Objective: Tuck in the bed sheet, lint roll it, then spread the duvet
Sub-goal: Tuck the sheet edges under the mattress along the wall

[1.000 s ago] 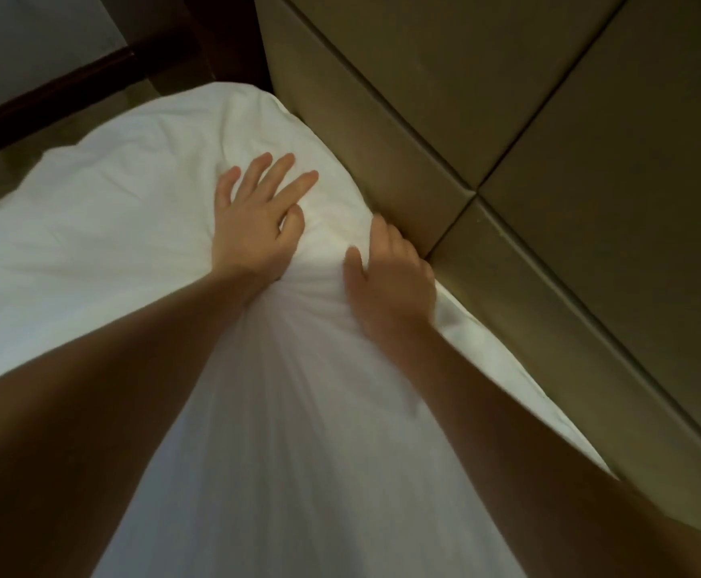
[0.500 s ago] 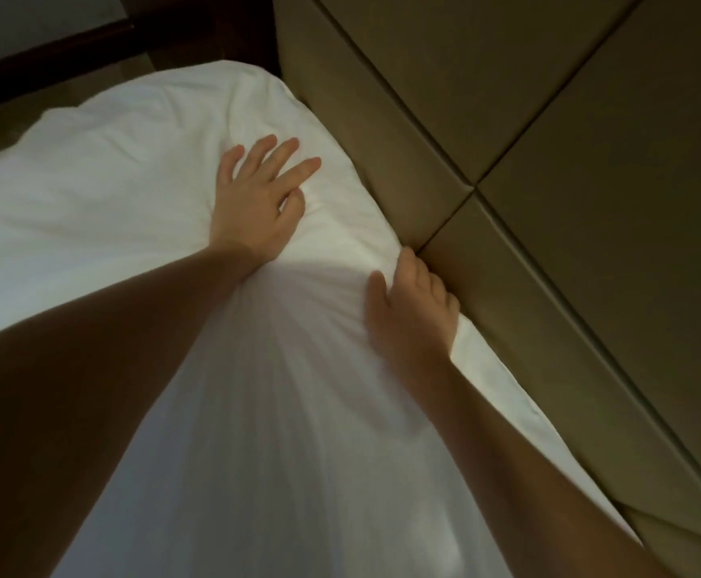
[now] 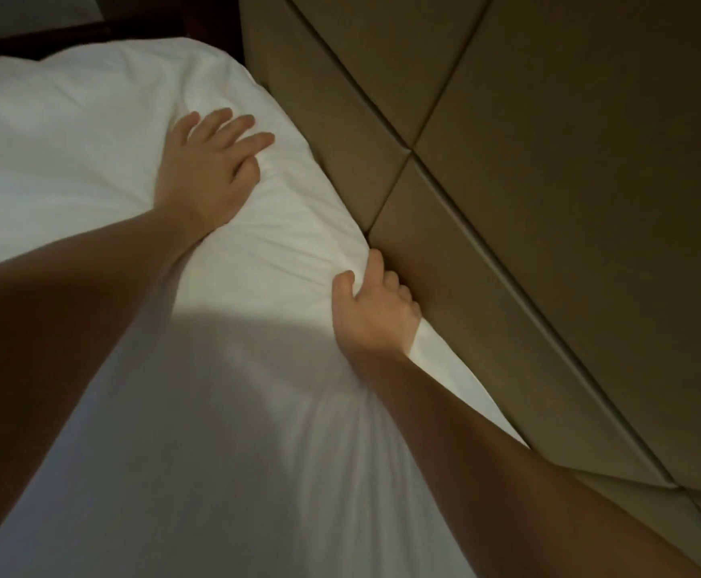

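The padded headboard (image 3: 549,202) fills the right side of the head view, its tan panels divided by dark seams. Pressed against its foot lies the white bed sheet (image 3: 90,139), stretched over the mattress and spreading away from the headboard across the whole left and lower part of the picture. The sheet's edge runs lengthwise along the headboard, slanting from the rounded far corner down toward the person. Beyond that corner, farther from the headboard, a strip of dark wooden frame (image 3: 48,33) shows.

Two bare forearms reach in from below. The left hand (image 3: 211,168) lies on top of the sheet, a little away from the headboard, flat with its fingers spread and straight, pressing the cloth down and holding nothing. The right hand (image 3: 371,314) is right at the headboard, touching or nearly touching a panel. Its thumb sits on top of a gathered fold and its fingers curl over the sheet's edge into the crack between mattress and headboard, so it grips the cloth there. Creases fan out from that grip toward the left hand.

The tucking step looks to be under way. The crack lies just beyond the right hand's fingers, so that hand, the nearer one, would likely push downward along the headboard while the left pins the sheet.
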{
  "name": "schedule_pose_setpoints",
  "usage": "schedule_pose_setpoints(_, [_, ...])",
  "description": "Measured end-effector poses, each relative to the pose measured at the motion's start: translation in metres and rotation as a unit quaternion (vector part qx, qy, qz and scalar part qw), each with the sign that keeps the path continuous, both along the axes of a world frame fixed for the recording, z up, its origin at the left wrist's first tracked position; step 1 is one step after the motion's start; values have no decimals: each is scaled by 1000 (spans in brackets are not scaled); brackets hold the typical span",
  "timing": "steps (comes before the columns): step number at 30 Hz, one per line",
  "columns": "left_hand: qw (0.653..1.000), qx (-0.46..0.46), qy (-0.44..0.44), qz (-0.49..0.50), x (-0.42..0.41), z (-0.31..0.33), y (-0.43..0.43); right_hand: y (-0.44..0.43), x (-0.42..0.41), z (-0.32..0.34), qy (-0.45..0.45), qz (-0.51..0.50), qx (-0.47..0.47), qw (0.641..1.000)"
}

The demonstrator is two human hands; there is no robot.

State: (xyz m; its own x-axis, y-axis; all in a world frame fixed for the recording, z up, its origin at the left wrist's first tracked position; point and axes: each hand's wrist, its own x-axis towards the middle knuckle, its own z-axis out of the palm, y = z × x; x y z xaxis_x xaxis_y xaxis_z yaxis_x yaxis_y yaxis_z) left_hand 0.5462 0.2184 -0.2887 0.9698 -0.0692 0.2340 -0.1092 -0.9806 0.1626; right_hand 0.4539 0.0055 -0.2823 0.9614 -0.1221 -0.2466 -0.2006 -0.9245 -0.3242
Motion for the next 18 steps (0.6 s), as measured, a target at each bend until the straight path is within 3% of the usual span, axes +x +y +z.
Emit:
schedule_pose_setpoints(6, [999,-31,15,3,-49,13,-11,-15,-23,17,-60,47,79,994])
schedule_pose_setpoints(10, [996,-35,74,41,-93,26,-34,-60,-93,35,-101,33,12,994])
schedule_pose_setpoints(12, [990,-98,59,81,-114,35,-59,-91,-122,41,-72,-19,-15,997])
schedule_pose_setpoints(14, [986,-160,14,43,-130,49,-101,-111,-133,37,-7,-14,-15,1000])
schedule_pose_setpoints(16, [993,-84,22,-82,-141,48,-154,-115,-126,34,21,-2,6,1000])
schedule_pose_setpoints(18, [984,31,109,-138,-151,40,-195,-113,-113,32,45,-16,20,999])
